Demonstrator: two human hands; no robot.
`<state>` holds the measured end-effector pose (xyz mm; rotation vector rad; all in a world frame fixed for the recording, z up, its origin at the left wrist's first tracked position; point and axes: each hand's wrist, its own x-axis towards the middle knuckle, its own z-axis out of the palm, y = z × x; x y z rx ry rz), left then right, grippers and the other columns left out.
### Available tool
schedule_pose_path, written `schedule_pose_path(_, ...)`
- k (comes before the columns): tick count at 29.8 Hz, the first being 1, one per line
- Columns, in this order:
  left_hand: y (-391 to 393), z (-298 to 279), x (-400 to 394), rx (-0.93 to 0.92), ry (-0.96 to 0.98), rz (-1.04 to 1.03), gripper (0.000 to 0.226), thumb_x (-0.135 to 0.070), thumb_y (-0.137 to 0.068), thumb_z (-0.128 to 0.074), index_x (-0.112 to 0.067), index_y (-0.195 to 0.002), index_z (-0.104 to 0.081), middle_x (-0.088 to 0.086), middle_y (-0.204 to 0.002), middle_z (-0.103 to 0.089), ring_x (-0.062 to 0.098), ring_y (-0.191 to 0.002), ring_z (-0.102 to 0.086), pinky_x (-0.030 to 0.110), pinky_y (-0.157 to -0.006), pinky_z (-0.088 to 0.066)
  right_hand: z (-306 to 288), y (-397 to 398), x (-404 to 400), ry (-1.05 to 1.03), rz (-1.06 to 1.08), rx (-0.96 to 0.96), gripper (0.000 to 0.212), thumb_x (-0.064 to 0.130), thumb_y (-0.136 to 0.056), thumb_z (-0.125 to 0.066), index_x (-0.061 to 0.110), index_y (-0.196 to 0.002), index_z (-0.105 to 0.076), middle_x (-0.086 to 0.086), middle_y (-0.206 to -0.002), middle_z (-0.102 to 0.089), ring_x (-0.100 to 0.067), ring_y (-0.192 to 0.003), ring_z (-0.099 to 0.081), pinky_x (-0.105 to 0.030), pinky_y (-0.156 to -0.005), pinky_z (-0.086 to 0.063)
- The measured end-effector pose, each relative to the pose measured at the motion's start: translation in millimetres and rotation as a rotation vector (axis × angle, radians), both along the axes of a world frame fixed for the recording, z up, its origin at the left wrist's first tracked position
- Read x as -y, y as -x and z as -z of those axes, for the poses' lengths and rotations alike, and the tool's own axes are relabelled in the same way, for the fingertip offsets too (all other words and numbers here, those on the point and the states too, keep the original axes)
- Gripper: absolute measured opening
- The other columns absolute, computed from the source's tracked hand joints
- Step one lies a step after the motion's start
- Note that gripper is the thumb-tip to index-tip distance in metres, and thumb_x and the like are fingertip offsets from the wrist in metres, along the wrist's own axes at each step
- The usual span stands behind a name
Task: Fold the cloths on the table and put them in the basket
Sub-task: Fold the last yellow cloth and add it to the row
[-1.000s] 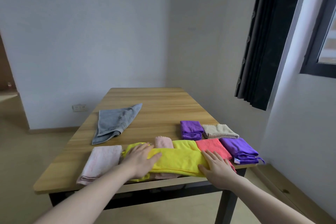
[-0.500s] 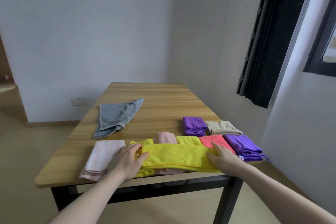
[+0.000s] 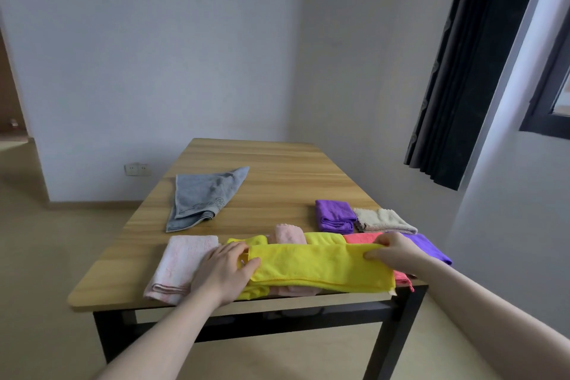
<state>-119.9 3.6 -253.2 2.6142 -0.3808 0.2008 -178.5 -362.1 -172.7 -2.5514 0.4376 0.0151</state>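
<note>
Wooden table (image 3: 268, 170) bearing cloths (image 3: 200, 197)

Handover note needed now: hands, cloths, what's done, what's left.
Left hand: grips the left end of the yellow cloth, thumb on top.
Right hand: pinches its right end.
The yellow cloth lies as a long strip at the near table edge, over a pink cloth and a coral cloth.
Look folded: two purple cloths, beige cloth, pale pink cloth.
Grey towel lies loosely folded further back.
No basket in view; nothing visibly put away.
Left: finish yellow, fold the rest, load all.
</note>
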Motion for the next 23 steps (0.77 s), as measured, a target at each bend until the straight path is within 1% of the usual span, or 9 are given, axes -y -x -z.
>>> schedule_pose_path(3, -1, 1, 0, -0.008, -0.005, 0.002, 0.060, -0.066, -0.095, -0.036, -0.032, -0.143, -0.049, -0.015, -0.146, -0.051, 0.011, -0.134, -0.045, 0.035, -0.115, -0.029, -16, 0, -6, -0.093, 0.020, -0.002, 0.023, 0.035, -0.088, -0.074, 0.018, -0.101, -0.067, 0.000, -0.096, -0.061, -0.012, -0.084, -0.057, -0.024, -0.067, -0.048)
schedule_pose_path(6, -3, 2, -1, -0.025, -0.002, 0.006, 0.066, -0.069, -0.092, -0.032, -0.033, -0.144, -0.048, -0.015, -0.149, -0.049, 0.011, -0.136, -0.043, 0.037, -0.117, -0.028, -31, 1, -20, -0.217, 0.039, -0.045, 0.037, 0.037, -0.089, -0.074, 0.023, -0.121, -0.060, 0.000, -0.107, -0.058, -0.016, -0.095, -0.059, -0.027, -0.070, -0.053)
schedule_pose_path(8, -3, 3, -1, -0.030, 0.007, 0.006, 0.068, -0.071, -0.091, -0.030, -0.033, -0.145, -0.048, -0.015, -0.150, -0.048, 0.011, -0.137, -0.042, 0.037, -0.118, -0.027, -41, 3, -34, -0.314, 0.054, -0.040, 0.034, 0.034, -0.088, -0.075, 0.016, -0.114, -0.063, -0.007, -0.111, -0.060, -0.023, -0.100, -0.063, -0.035, -0.080, -0.059)
schedule_pose_path(10, -2, 3, -1, -0.025, 0.007, 0.007, 0.068, -0.070, -0.091, -0.031, -0.032, -0.145, -0.048, -0.015, -0.150, -0.048, 0.011, -0.138, -0.041, 0.037, -0.118, -0.027, -48, 3, -46, -0.359, 0.056, -0.001, 0.029, 0.031, -0.085, -0.077, 0.012, -0.106, -0.069, -0.011, -0.106, -0.064, -0.023, -0.091, -0.067, -0.035, -0.077, -0.061)
schedule_pose_path(12, -1, 2, 0, -0.013, 0.004, 0.002, 0.062, -0.066, -0.095, -0.036, -0.031, -0.145, -0.048, -0.014, -0.152, -0.047, 0.011, -0.141, -0.038, 0.035, -0.119, -0.025, -55, 0, -60, -0.431, 0.052, 0.016, 0.028, 0.027, -0.083, -0.079, 0.010, -0.103, -0.071, -0.008, -0.092, -0.064, -0.018, -0.073, -0.066, -0.027, -0.062, -0.059)
schedule_pose_path(14, 1, 1, 0, -0.010, 0.002, -0.004, 0.058, -0.063, -0.098, -0.038, -0.031, -0.146, -0.048, -0.013, -0.153, -0.046, 0.010, -0.143, -0.035, 0.034, -0.120, -0.022, -60, -4, -75, -0.514, 0.025, -0.016, 0.026, 0.026, -0.083, -0.079, 0.010, -0.102, -0.070, -0.005, -0.080, -0.062, -0.014, -0.059, -0.062, -0.023, -0.055, -0.054)
schedule_pose_path(17, 1, 0, 0, -0.001, 0.005, 0.001, 0.056, -0.062, -0.098, -0.037, -0.033, -0.144, -0.049, -0.014, -0.150, -0.049, 0.009, -0.141, -0.037, 0.034, -0.119, -0.024, -59, -15, -98, -0.570, -0.004, -0.020, 0.025, 0.025, -0.082, -0.079, 0.010, -0.099, -0.068, -0.007, -0.083, -0.063, -0.016, -0.061, -0.065, -0.023, -0.058, -0.055)
schedule_pose_path(20, 2, 0, -1, -0.003, -0.001, 0.006, 0.055, -0.061, -0.100, -0.036, -0.033, -0.146, -0.047, -0.014, -0.154, -0.045, 0.009, -0.144, -0.034, 0.034, -0.121, -0.021, -55, -24, -120, -0.589, -0.044, 0.005, 0.023, 0.024, -0.085, -0.077, 0.009, -0.100, -0.068, -0.007, -0.083, -0.064, -0.017, -0.064, -0.069, -0.026, -0.062, -0.059)
schedule_pose_path(23, 3, -3, 0, -0.005, -0.008, 0.012, 0.054, -0.059, -0.101, -0.036, -0.034, -0.148, -0.045, -0.014, -0.157, -0.041, 0.009, -0.148, -0.030, 0.032, -0.122, -0.017, -51, -26, -141, -0.577, -0.061, -0.001, 0.024, 0.021, -0.088, -0.074, 0.005, -0.105, -0.068, -0.006, -0.080, -0.066, -0.015, -0.058, -0.072, -0.025, -0.056, -0.058)
